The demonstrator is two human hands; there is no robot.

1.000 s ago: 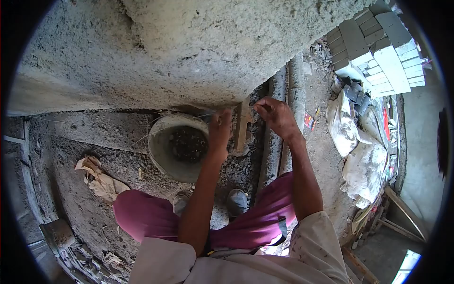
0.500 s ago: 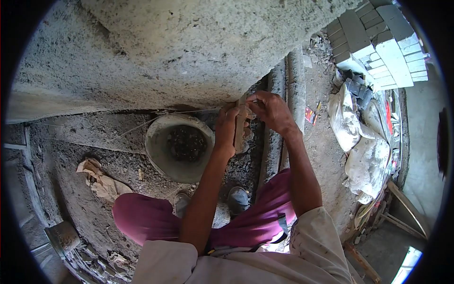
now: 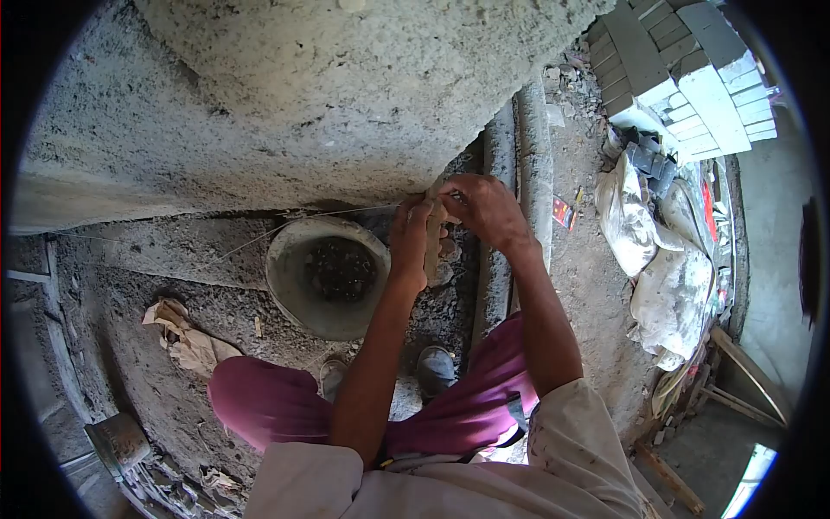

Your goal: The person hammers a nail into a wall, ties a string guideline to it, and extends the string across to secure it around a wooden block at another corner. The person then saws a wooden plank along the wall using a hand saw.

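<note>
My left hand [image 3: 409,240] is closed round a narrow strip of wood [image 3: 434,246], holding it upright by the corner of the rough plastered wall [image 3: 320,112]. At the strip's top end, the fingers of my right hand [image 3: 491,212] are pinched together; what lies between them is too small to make out. A thin string [image 3: 298,222] runs leftward from the strip along the foot of the wall. Just left of my left forearm stands a round bucket [image 3: 281,294] with dark residue at its bottom.
Long pipe-like ledges [image 3: 499,208] run along the floor at my right. Farther right lie white sacks [image 3: 666,285] below stacked grey blocks [image 3: 709,95]. Crumpled brown paper [image 3: 186,337] and a small pail [image 3: 119,439] are on the left, with rubble around my shoes [image 3: 435,372].
The view has shifted slightly. Both hands remain at the wooden strip, and the right fingers have drawn a little closer in over its top end.
</note>
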